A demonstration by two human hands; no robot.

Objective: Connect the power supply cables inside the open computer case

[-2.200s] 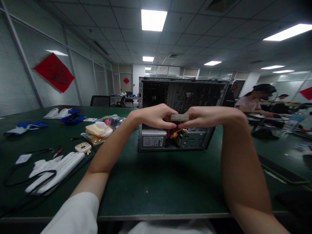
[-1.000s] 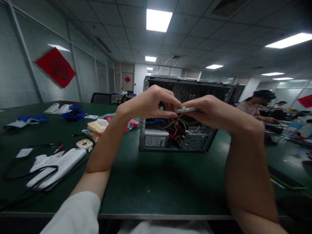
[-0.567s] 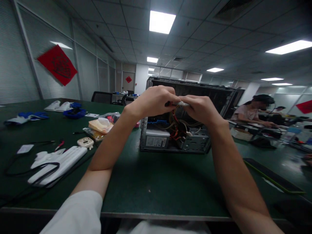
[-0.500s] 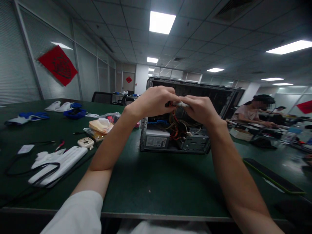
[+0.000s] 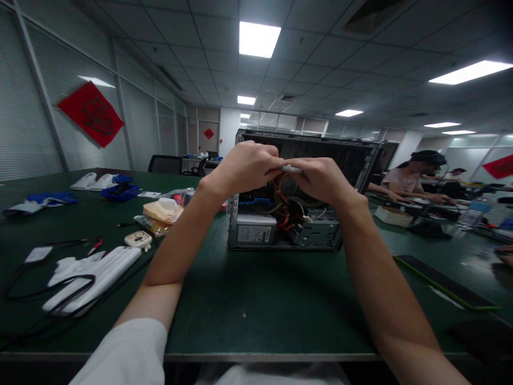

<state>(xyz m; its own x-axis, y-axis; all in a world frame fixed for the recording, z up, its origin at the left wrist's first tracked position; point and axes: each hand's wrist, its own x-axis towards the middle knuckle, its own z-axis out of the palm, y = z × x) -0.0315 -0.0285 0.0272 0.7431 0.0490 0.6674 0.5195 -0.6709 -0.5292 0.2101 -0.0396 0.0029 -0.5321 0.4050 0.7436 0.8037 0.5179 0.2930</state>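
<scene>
A white multi-pin power connector [image 5: 292, 169] is held up in front of an open computer case [image 5: 236, 200]. My left hand [image 5: 250, 167] is closed, its thumb and fingers pinching the connector's left end. Fingers of my right hand [image 5: 323, 179] are closed on its right end, and the fingertips of both hands meet above it. Red, yellow and black cables [image 5: 284, 206] hang from the connector into the case. Below them sit a labelled power supply [image 5: 254, 229] and a metal drive cage [image 5: 319, 231]. My hands hide part of the case's upper interior.
On the green table [image 5: 240, 299] at left lie a white power strip [image 5: 94, 280], a small cream case [image 5: 138, 240], a tissue pack [image 5: 163, 210] and gloves [image 5: 40, 203]. A dark flat bar [image 5: 444, 280] lies at right. Another person [image 5: 412, 174] works beyond it.
Both hands have risen with the connector since the earliest frame, and the connector has turned to show its pin holes. My right hand has shifted left, bringing the fingertips together. The view has swayed slightly.
</scene>
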